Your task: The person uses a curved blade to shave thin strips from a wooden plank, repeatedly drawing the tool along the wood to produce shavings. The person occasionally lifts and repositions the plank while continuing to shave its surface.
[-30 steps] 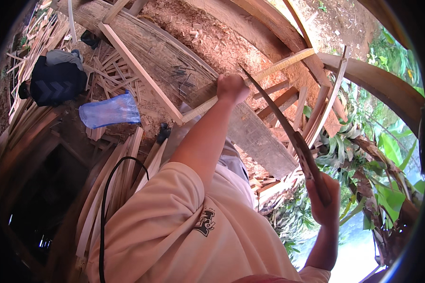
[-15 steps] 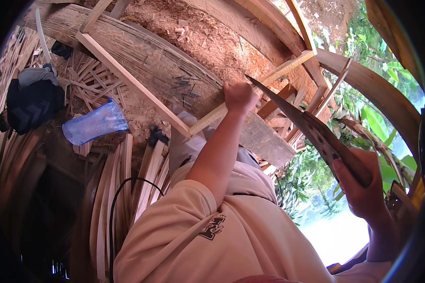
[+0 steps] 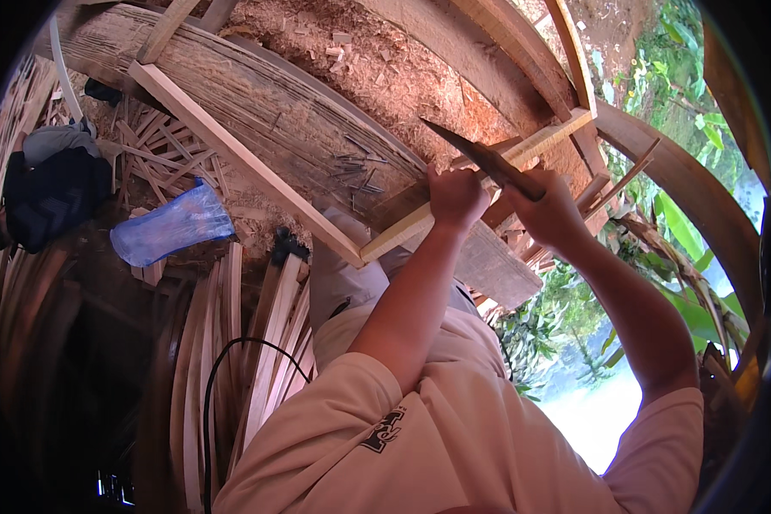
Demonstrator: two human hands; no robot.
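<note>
My left hand (image 3: 458, 199) is closed around the near rail of a pale wooden frame (image 3: 257, 167), which rests over a thick weathered plank (image 3: 257, 103). Close to its right, my right hand (image 3: 546, 214) grips the handle of a handsaw (image 3: 475, 152). The saw's dark, tapering blade lies across the rail just beyond my left fist, its tip pointing to the far left. Whether the teeth touch the wood cannot be made out. Several nails (image 3: 355, 171) are scattered on the plank.
At the left a person in dark clothing (image 3: 56, 188) bends down beside scrap sticks (image 3: 167, 150). A blue plastic bag (image 3: 173, 224) lies nearby. Long wooden strips (image 3: 231, 343) and a black cable (image 3: 210, 377) are at the lower left. Wood shavings (image 3: 385, 77) cover the ground beyond the plank.
My right hand has brought the saw from the far right down and leftward, across the rail beside my left hand. My left hand keeps its grip; the frame's near corner appears slightly farther right.
</note>
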